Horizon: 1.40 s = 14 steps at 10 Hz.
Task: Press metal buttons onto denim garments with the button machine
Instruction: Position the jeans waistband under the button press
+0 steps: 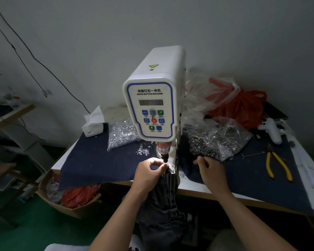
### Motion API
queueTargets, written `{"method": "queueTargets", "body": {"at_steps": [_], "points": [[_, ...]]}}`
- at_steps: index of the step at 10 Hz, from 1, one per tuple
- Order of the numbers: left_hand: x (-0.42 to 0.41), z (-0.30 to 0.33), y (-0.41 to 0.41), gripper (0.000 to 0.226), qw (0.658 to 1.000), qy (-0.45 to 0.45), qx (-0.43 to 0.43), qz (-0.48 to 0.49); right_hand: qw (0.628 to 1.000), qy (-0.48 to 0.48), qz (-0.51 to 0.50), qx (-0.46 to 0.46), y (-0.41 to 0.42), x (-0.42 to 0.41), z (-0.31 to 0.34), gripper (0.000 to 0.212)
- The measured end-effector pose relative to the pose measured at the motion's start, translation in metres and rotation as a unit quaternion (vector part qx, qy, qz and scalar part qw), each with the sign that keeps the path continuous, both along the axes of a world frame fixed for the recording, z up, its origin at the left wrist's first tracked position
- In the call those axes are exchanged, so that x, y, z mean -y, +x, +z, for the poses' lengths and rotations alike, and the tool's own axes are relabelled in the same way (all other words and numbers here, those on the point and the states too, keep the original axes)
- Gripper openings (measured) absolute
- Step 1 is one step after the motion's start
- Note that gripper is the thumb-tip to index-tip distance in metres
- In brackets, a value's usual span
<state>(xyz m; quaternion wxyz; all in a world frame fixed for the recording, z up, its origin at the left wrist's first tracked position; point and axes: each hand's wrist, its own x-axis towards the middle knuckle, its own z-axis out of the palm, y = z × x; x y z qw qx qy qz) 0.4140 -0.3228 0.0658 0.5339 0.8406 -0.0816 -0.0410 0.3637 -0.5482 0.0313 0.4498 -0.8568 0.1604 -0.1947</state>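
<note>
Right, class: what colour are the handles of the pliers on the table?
Yellow handles on the pliers, seen in the head view.

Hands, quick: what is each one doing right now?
Left hand: pinches the denim garment under the button machine head.
Right hand: fingers curled beside the bag of metal buttons; whether it holds one cannot be told.

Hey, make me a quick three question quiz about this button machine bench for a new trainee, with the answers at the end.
1. True or false: the left hand holds the denim garment at the machine's press head.
2. Which tool lies on the dark cloth at the right: A) scissors, B) yellow-handled pliers, C) hammer?
3. What is the right hand reaching toward?

Key:
1. True
2. B
3. The bag of dark metal button parts
</note>
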Motion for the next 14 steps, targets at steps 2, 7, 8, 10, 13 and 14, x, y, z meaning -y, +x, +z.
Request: {"method": "queueTargets", "body": {"at_steps": [2,7,8,10,13,14], "points": [[0.002,0.007,0.000,0.009,0.999,-0.022,-0.044,-0.007,1.000,-0.008,0.008,-0.006,-0.002,-0.002,0.002,0.033],[0.007,0.017,-0.006,0.007,0.992,-0.052,-0.113,0.003,1.000,-0.001,0.018,-0.014,-0.005,-0.003,0.004,0.032],[0.005,0.020,-0.007,0.007,0.990,-0.061,-0.127,0.001,1.000,-0.007,0.022,-0.015,-0.006,-0.003,0.005,0.032],[-0.021,0.019,-0.020,0.014,0.922,-0.256,-0.279,0.083,0.997,0.010,0.073,-0.008,-0.011,-0.003,0.009,0.031],[-0.090,0.046,-0.034,0.050,0.659,-0.582,-0.476,-0.007,0.884,-0.053,0.434,-0.165,-0.048,-0.068,0.030,0.057],[-0.086,0.066,-0.047,0.030,0.699,-0.542,-0.461,-0.065,0.867,-0.019,0.472,-0.159,-0.048,-0.082,0.040,0.047]]}}
